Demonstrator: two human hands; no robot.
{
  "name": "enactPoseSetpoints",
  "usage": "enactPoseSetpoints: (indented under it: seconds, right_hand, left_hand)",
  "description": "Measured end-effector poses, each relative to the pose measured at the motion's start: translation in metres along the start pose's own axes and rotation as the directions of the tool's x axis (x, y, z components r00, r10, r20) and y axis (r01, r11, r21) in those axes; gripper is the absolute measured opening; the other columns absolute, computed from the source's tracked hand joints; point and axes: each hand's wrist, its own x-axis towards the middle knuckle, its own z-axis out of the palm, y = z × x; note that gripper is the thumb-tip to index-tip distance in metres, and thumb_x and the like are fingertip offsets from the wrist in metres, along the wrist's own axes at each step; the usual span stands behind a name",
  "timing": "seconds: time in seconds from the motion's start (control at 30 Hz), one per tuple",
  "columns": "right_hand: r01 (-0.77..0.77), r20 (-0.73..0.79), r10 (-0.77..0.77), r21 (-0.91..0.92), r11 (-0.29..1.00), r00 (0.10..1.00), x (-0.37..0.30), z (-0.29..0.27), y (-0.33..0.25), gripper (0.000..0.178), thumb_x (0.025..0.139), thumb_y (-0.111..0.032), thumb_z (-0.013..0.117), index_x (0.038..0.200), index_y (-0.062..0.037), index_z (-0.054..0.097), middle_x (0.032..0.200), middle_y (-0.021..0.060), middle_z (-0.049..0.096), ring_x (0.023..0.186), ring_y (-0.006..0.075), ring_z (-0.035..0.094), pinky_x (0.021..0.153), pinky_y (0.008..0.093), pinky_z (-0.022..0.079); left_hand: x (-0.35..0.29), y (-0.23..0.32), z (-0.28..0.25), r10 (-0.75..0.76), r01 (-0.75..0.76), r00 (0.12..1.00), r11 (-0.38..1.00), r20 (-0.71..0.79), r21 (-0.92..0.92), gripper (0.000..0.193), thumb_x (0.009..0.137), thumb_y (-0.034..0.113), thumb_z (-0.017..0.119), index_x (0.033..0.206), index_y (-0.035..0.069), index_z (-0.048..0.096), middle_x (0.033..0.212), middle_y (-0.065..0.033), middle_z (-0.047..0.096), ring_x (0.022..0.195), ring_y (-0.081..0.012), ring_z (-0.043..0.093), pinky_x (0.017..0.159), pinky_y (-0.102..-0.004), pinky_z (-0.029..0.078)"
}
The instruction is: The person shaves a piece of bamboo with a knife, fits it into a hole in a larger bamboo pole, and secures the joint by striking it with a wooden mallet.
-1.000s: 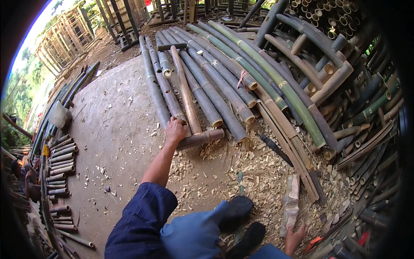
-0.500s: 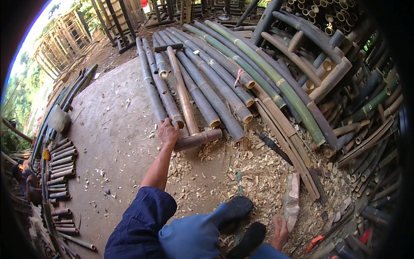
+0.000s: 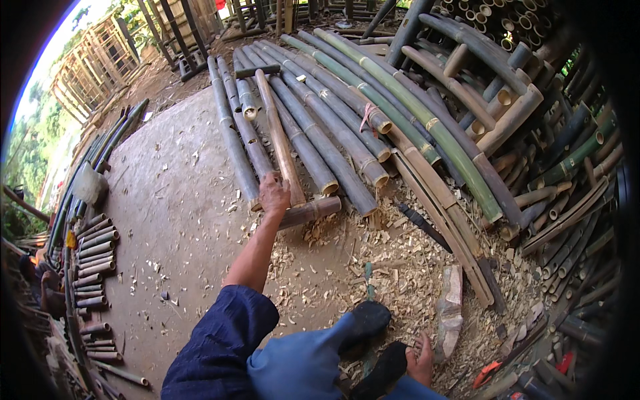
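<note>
My left hand point(image 3: 274, 193) is closed over the near end of a dark bamboo pole point(image 3: 252, 140), second from the left in a row lying on the ground. Its fingers curl over the pole and hide that end. Just left lies the leftmost bamboo pole point(image 3: 231, 127), its cut end uncovered. Right of the hand is a long brown pole point(image 3: 283, 143), meeting a short bamboo crosspiece point(image 3: 312, 212) near its lower end. My right hand point(image 3: 420, 359) is low beside my shoe, fingers apart and holding nothing, left of a pale chopped wood block point(image 3: 450, 313).
A dark long-shaped tool point(image 3: 425, 227) lies among wood chips, beside split bamboo lengths point(image 3: 443, 217). More poles, including a green one point(image 3: 427, 120), stretch away. Stacked bamboo frames point(image 3: 497, 100) rise at right. Short cut pieces point(image 3: 97, 260) and a stone point(image 3: 90, 185) lie at left.
My left hand has shifted right, from the leftmost pole's end to the second pole's end. The leftmost end now shows. My right hand has moved slightly left and its fingers have spread.
</note>
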Motion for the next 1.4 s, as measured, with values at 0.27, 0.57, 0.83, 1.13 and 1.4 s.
enactPoseSetpoints:
  seconds: [0.27,0.57,0.83,1.13,1.4]
  right_hand:
    - [0.242,0.087,-0.229,-0.196,0.950,0.970,0.072,-0.054,-0.067,0.046,0.097,-0.032,0.061,0.130,0.0010,0.060,0.117,0.0245,0.065,0.105,0.0367,0.066,0.093,0.0445,0.050]
    - [0.863,0.461,-0.733,-0.341,0.373,0.499,0.250,0.087,-0.414,0.049,0.099,-0.038,0.058,0.129,0.0006,0.059,0.121,0.0235,0.064,0.109,0.0422,0.063,0.092,0.0487,0.051]
    - [0.667,0.136,-0.678,-0.397,0.631,0.722,0.453,0.340,-0.606,0.055,0.096,-0.047,0.057,0.123,0.0006,0.057,0.121,0.0315,0.063,0.115,0.0468,0.061,0.097,0.0540,0.049]
    - [0.651,0.119,-0.641,-0.099,0.753,0.759,0.486,0.445,-0.627,0.074,0.077,-0.052,0.077,0.117,0.0072,0.059,0.113,0.0320,0.067,0.109,0.0438,0.066,0.090,0.0504,0.052]
    - [-0.367,0.629,-0.344,0.726,0.582,0.697,0.322,0.263,-0.549,0.049,0.098,-0.048,0.051,0.107,-0.0004,0.057,0.078,0.0130,0.065,0.062,0.0231,0.065,0.060,0.0401,0.054]
  left_hand:
    - [0.004,-0.151,-0.072,-0.294,0.320,0.796,0.946,-0.529,-0.046,0.054,0.083,0.024,0.073,0.128,-0.001,0.056,0.128,-0.0205,0.059,0.124,-0.0359,0.053,0.109,-0.0433,0.039]
    - [-0.044,-0.207,-0.070,-0.157,0.229,0.941,0.948,-0.301,0.221,0.078,0.085,0.042,0.071,0.145,0.003,0.042,0.142,-0.0205,0.047,0.138,-0.0371,0.039,0.117,-0.0502,0.027]
    - [-0.035,-0.193,-0.077,-0.196,0.242,0.955,0.948,-0.221,0.208,0.085,0.080,0.050,0.070,0.146,0.004,0.042,0.141,-0.0195,0.046,0.138,-0.0364,0.038,0.117,-0.0522,0.024]
    - [-0.038,-0.200,-0.095,-0.263,0.302,0.944,0.930,-0.198,0.208,0.085,0.079,0.050,0.070,0.145,0.005,0.043,0.141,-0.0187,0.047,0.139,-0.0350,0.037,0.118,-0.0523,0.021]
    - [-0.040,-0.202,-0.084,-0.236,0.285,0.949,0.926,-0.209,0.248,0.089,0.078,0.054,0.071,0.145,0.003,0.043,0.143,-0.0172,0.046,0.141,-0.0328,0.036,0.119,-0.0509,0.021]
